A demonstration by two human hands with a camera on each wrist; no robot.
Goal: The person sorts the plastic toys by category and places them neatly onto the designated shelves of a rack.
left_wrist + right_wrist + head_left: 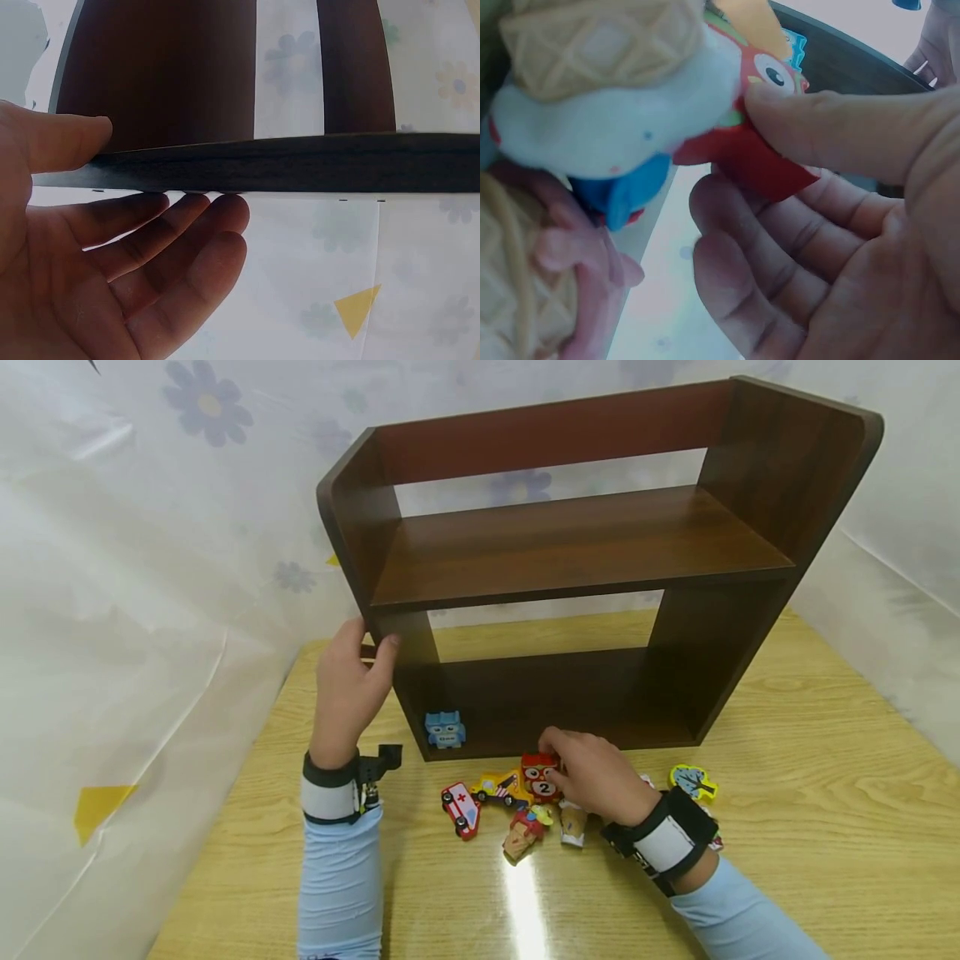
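Note:
My left hand [351, 693] grips the left side panel of a dark brown wooden shelf [585, 539]. In the left wrist view the thumb lies on the panel's inner face and the fingertips touch its outer face. My right hand [603, 772] pinches a red owl toy [540, 775] marked 2, just in front of the shelf's lower board. The right wrist view shows the thumb on the owl's face [776, 73], with the fingers behind it. A blue owl toy [445, 729] stands in the lower left corner of the shelf.
Before the shelf lie a red-and-white ambulance toy [461, 810], a yellow truck toy [501, 788], and ice cream cone toys, one with a red top [527, 831] and one pale [573, 823]. A yellow-edged tree piece [693, 782] lies right. My right forearm partly covers other small toys.

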